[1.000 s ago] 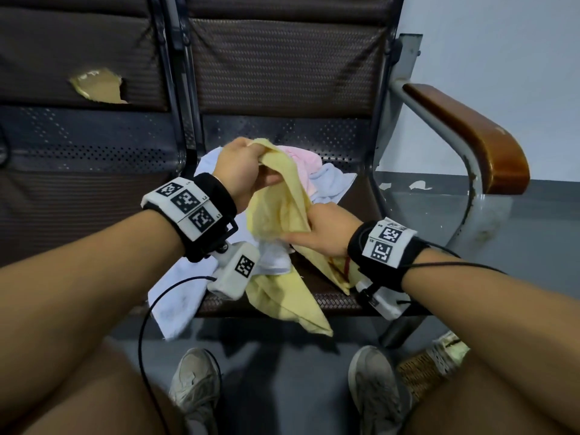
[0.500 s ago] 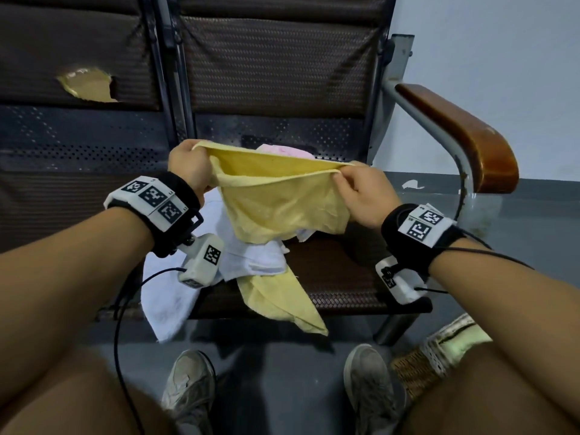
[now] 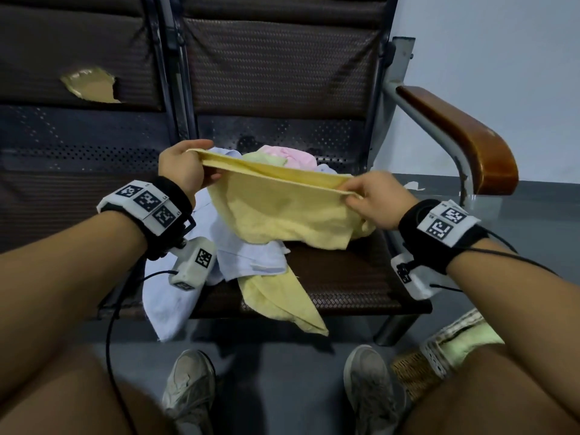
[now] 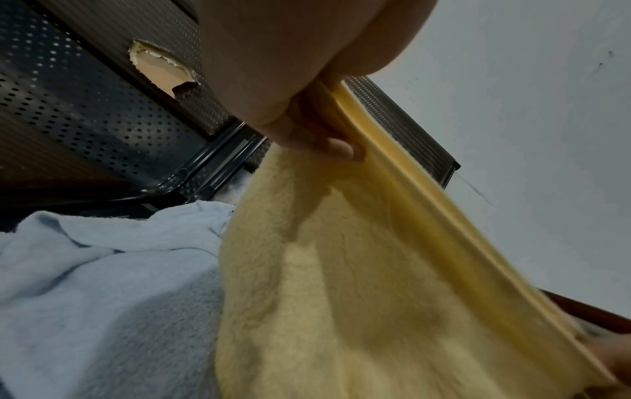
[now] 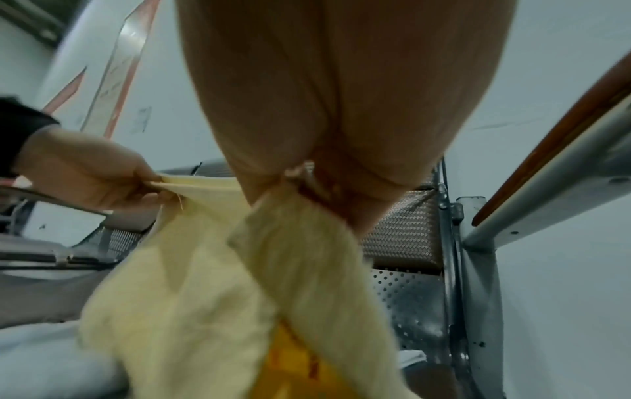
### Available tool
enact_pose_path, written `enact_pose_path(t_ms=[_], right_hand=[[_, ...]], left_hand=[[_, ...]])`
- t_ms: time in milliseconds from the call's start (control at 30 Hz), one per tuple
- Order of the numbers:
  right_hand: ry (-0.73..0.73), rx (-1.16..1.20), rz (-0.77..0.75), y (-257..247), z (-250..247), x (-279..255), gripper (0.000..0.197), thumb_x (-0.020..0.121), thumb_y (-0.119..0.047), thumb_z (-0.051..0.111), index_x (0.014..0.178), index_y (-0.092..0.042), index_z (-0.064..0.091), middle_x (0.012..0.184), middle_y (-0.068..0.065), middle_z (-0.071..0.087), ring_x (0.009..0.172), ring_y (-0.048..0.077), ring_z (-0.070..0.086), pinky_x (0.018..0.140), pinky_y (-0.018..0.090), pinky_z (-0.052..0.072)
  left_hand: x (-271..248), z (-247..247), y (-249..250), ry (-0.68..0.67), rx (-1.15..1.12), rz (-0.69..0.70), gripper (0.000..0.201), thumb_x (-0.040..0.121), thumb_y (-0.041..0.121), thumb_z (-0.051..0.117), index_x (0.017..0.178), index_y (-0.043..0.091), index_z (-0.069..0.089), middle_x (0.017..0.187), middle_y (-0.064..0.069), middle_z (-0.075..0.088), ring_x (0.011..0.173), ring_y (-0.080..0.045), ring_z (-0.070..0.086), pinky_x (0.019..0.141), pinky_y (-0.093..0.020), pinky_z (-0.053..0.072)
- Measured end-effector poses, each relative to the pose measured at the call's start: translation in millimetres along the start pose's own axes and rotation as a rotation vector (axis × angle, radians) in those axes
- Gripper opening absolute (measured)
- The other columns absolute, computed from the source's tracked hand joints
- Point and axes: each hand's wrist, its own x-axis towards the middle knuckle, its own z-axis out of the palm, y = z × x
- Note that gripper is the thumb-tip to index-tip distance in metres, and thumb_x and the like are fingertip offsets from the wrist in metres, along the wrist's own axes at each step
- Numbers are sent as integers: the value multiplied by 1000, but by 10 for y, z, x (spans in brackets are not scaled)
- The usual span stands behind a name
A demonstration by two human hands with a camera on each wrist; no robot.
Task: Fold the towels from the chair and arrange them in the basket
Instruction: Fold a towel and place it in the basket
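A yellow towel (image 3: 282, 208) (image 4: 358, 283) (image 5: 191, 283) hangs stretched above the chair seat (image 3: 339, 271). My left hand (image 3: 185, 167) (image 4: 307, 129) pinches its upper left corner and my right hand (image 3: 367, 196) (image 5: 328, 178) pinches the upper right corner, so the top hem runs taut between them. Under it lie a light blue towel (image 3: 244, 255) (image 4: 102, 270), a second yellow towel (image 3: 282, 302) drooping over the seat's front edge, and a pink towel (image 3: 288, 155) and pale green towel (image 3: 263, 158) at the back. A woven basket (image 3: 439, 356) stands on the floor at the lower right, partly hidden by my leg.
The chair has a wooden armrest (image 3: 464, 139) on the right and a dark mesh backrest (image 3: 276, 64). A neighbouring seat on the left has a torn patch (image 3: 91, 86). My shoes (image 3: 191, 384) rest on the grey floor in front of the seat.
My hands moved apart and spread the bunched yellow towel out flat by its top corners. The right hand rose from low on the cloth to the upper right corner.
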Motion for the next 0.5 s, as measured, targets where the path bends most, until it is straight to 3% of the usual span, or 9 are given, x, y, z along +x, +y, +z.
enact_pose_path(t_ms=[100, 233, 333, 433, 500], right_hand=[[-85, -108, 63, 33, 61, -12, 29, 93, -16, 54, 111, -24, 75, 105, 2, 74, 100, 24, 65, 91, 36, 51], [2, -123, 151, 107, 31, 2, 30, 95, -17, 51, 111, -24, 75, 98, 2, 73, 95, 26, 65, 80, 29, 47], [-48, -116, 202, 121, 37, 3, 24, 92, -23, 55, 104, -22, 76, 84, 0, 69, 85, 22, 63, 74, 29, 47], [-51, -46, 236, 97, 58, 0, 19, 89, -25, 59, 96, -19, 75, 74, -3, 65, 77, 21, 64, 68, 29, 49], [-20, 2, 229, 90, 68, -8, 14, 89, -21, 56, 86, -19, 70, 70, -3, 63, 74, 21, 63, 58, 27, 43]], left_hand=[[-8, -9, -22, -12, 15, 7, 32, 93, -3, 42, 102, 7, 71, 84, -13, 68, 68, -23, 70, 59, -26, 59], [1, -40, -58, -11, 94, -18, 10, 89, 5, 67, 79, 6, 66, 75, -18, 68, 54, -21, 70, 54, -24, 57], [0, -29, -54, 1, 69, -69, 8, 95, 9, 52, 87, 6, 52, 69, -22, 66, 53, -26, 71, 51, -31, 59], [-40, -7, -36, -65, 68, -152, 23, 95, 10, 38, 89, 6, 59, 61, -16, 69, 54, -25, 71, 55, -33, 61], [-44, -14, -53, -119, 161, -191, 29, 95, 14, 36, 86, 9, 64, 60, -9, 71, 53, -21, 69, 53, -25, 59]])
